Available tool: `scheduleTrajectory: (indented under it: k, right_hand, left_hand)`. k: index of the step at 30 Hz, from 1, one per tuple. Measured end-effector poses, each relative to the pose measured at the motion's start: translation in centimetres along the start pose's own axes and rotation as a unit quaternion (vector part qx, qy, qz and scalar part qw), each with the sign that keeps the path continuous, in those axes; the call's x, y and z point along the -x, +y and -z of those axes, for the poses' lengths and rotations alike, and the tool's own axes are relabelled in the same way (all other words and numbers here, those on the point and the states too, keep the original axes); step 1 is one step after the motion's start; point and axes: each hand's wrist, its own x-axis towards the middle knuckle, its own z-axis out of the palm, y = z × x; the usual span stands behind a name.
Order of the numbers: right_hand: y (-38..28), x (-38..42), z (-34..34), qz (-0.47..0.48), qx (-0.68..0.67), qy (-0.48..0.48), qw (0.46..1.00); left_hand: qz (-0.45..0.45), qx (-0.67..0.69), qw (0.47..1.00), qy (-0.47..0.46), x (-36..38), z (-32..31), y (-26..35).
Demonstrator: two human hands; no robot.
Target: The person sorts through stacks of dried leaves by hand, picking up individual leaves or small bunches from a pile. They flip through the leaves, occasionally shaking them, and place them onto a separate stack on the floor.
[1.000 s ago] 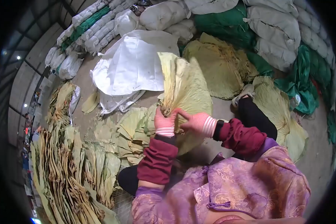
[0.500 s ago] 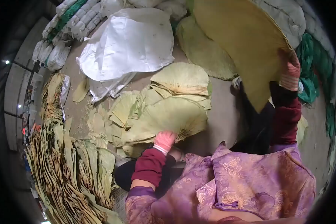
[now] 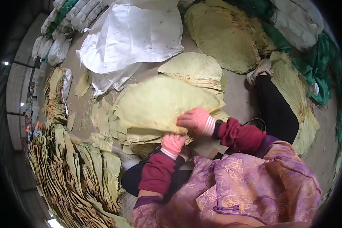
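A large pale green dried leaf [image 3: 159, 100] lies fanned out on a pile of similar leaves, its narrow end toward my body. My left hand [image 3: 173, 144], in a pink striped glove, is closed on the leaf's narrow end. Just right of it, my right hand [image 3: 197, 121], gloved alike, lies on the leaf's lower right edge with its fingers extended and slightly blurred. Behind the top leaf, another fanned leaf [image 3: 193, 70] shows its ribs.
A long stack of dried leaves [image 3: 72, 178] stands at the lower left. White sheeting [image 3: 135, 36] lies at the top. Broad leaves [image 3: 226, 36] are at the upper right, more [image 3: 292, 95] beyond my outstretched leg [image 3: 275, 102]. Green netting [image 3: 321, 72] lies far right.
My right hand has come down from the upper right to the pile, no longer holding the large leaf raised there. My left hand has shifted slightly right. My leg and shoe are now uncovered.
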Motion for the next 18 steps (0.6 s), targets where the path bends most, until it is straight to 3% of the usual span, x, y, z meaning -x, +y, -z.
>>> scheduleTrajectory:
  k: [1,3,4,5,6,8,9,10,12,14,16,18]
  right_hand:
    - [0.2,0.7,-1.5,0.001,-0.003,-0.002,1.000]
    - [0.2,1.5,-2.9,-0.227,-0.098,-0.162,0.955]
    - [0.4,1.5,-3.2,-0.228,-0.100,-0.166,0.954]
    - [0.7,1.6,-3.4,-0.240,-0.119,-0.159,0.950]
    - [1.0,1.7,-3.3,-0.255,-0.137,-0.151,0.945]
    - [2.3,2.0,-4.2,-0.209,-0.125,-0.140,0.960]
    - [2.4,1.3,-3.7,-0.217,-0.102,-0.209,0.948]
    - [2.5,0.5,-3.1,-0.220,-0.077,-0.276,0.932]
    - [3.3,0.5,-3.1,-0.199,-0.094,-0.266,0.938]
    - [3.5,0.5,-3.2,-0.176,-0.111,-0.255,0.944]
    - [2.7,-0.4,-2.1,-0.240,-0.107,-0.254,0.931]
    - [2.7,-0.9,-2.0,-0.241,-0.102,-0.264,0.929]
  left_hand:
    - [0.005,0.016,1.000,-0.022,-0.1,0.5,-0.1]
    - [0.015,0.027,1.000,-0.001,-0.6,0.5,-0.3]
    - [0.020,0.041,0.999,0.022,-0.7,0.6,-0.3]
    - [0.042,0.066,0.996,-0.036,-0.5,1.0,-0.3]
    - [0.043,0.071,0.996,-0.038,-0.6,1.0,-0.5]
    - [0.033,0.067,0.983,0.166,-0.9,0.8,-0.6]
    - [0.050,0.030,0.984,0.169,-1.2,1.2,-0.3]
    - [0.063,-0.014,0.994,0.087,-1.8,2.0,-0.4]
    - [0.069,-0.008,0.998,0.009,-2.0,1.6,-1.0]
    - [0.077,-0.024,0.997,0.019,-2.1,1.2,-1.0]
    - [0.080,-0.039,0.996,0.029,-2.4,1.4,-0.9]
    - [0.099,-0.054,0.992,0.049,-2.8,1.9,-0.7]
